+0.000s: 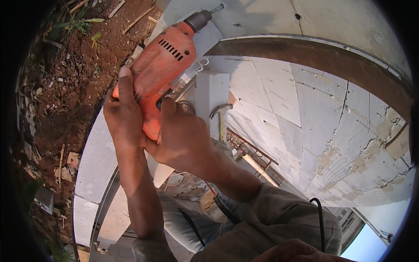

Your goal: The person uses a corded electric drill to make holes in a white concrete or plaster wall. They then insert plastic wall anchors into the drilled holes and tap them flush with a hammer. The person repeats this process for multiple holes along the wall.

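Note:
An orange power drill (pixel 168 56) points up and to the right, its black chuck (pixel 197 20) holding a metal bit (pixel 216 8). The bit's tip meets a small dark spot on the pale grey wall surface (pixel 257 22); how deep it sits I cannot tell. My right hand (pixel 183 135) wraps the drill's handle, index finger at the black trigger. Pressed against the rear of the drill's body is my left hand (pixel 124 109), thumb along its side and fingers curled behind. A claw hammer (pixel 221 114) stands by a white block (pixel 211 89) just right of my right hand.
A brown beam (pixel 323 52) curves across above the white block wall (pixel 297 109) on the right. Below lies a rusty metal frame (pixel 257 153). White blocks (pixel 94 161) run along the left, with reddish soil and debris (pixel 87 74) beyond them.

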`<state>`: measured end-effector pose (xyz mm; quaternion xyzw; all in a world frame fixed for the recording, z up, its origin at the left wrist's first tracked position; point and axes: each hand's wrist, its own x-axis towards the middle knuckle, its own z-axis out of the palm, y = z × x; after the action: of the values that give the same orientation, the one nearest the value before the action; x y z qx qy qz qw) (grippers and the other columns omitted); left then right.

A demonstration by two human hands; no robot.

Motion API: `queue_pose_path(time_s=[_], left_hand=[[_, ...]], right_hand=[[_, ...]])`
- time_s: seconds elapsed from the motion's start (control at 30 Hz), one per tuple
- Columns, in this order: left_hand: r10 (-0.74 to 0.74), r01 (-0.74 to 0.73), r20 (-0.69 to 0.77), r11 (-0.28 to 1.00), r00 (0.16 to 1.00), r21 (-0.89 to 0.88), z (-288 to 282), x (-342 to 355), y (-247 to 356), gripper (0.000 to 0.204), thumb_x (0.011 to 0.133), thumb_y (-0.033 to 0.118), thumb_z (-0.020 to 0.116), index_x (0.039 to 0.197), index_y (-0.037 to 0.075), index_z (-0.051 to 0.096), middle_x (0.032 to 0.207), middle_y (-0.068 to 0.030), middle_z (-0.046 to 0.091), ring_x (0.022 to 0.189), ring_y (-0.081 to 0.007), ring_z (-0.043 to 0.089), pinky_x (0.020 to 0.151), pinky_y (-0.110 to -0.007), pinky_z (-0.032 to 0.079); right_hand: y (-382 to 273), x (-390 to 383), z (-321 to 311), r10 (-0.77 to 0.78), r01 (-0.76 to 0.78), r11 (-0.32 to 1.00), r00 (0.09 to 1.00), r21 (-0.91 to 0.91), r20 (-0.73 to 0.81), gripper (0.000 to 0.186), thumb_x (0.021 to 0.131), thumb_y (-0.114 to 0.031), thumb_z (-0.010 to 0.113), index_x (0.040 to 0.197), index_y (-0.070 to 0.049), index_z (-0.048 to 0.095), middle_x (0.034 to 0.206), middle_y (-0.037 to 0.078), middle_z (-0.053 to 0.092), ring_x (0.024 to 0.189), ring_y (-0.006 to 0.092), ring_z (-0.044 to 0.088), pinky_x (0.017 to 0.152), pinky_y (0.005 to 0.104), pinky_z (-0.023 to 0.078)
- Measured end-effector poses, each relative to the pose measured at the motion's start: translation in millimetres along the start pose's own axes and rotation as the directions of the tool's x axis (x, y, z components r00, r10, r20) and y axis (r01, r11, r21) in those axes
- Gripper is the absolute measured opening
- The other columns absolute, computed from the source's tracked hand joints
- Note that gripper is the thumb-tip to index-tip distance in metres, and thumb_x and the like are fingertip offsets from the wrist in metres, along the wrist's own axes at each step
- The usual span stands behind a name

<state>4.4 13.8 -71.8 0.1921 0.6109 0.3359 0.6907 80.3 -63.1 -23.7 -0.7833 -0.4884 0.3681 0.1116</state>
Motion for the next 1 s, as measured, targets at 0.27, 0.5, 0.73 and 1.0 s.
queue_pose_path(time_s=[0.27,0.5,0.73,1.0], left_hand=[[-0.005,0.006,-0.031,0.999,1.0,0.045,-9,-7,8,0.045,0.099,0.041,0.06,0.1,-0.004,0.067,0.094,-0.0099,0.07,0.08,-0.0127,0.065,0.072,-0.027,0.054],[0.006,-0.008,0.017,0.994,1.0,0.107,-29,-6,5,0.052,0.101,0.043,0.056,0.116,-0.007,0.061,0.106,-0.0144,0.069,0.088,-0.018,0.067,0.076,-0.03,0.055],[0.029,-0.032,0.099,0.999,0.995,0.025,-46,-4,1,0.057,0.102,0.044,0.051,0.122,-0.009,0.059,0.111,-0.019,0.068,0.09,-0.0232,0.07,0.076,-0.033,0.059],[0.0,-0.001,0.074,1.0,0.997,0.02,-72,-16,-1,0.057,0.102,0.044,0.052,0.122,-0.009,0.058,0.11,-0.0185,0.068,0.09,-0.0233,0.07,0.075,-0.034,0.06]], right_hand=[[-15,-8,-3,0.018,-0.019,1.0,0.998,0.009,0.055,0.065,0.077,-0.036,0.078,0.107,0.009,0.044,0.085,0.024,0.064,0.073,0.0416,0.068,0.063,0.0482,0.056],[-12,-13,4,-0.117,0.113,0.991,0.992,0.07,0.053,0.065,0.078,-0.032,0.075,0.113,0.012,0.041,0.09,0.027,0.062,0.071,0.0415,0.068,0.056,0.0476,0.054],[-23,-19,11,-0.082,0.077,0.995,0.993,0.067,0.08,0.075,0.078,-0.03,0.074,0.124,0.015,0.035,0.1,0.029,0.058,0.068,0.0399,0.067,0.054,0.0454,0.055],[-33,-31,22,-0.065,0.061,0.998,0.98,0.028,0.188,0.083,0.079,-0.029,0.075,0.129,0.02,0.03,0.097,0.029,0.056,0.062,0.0355,0.066,0.049,0.0394,0.053]])
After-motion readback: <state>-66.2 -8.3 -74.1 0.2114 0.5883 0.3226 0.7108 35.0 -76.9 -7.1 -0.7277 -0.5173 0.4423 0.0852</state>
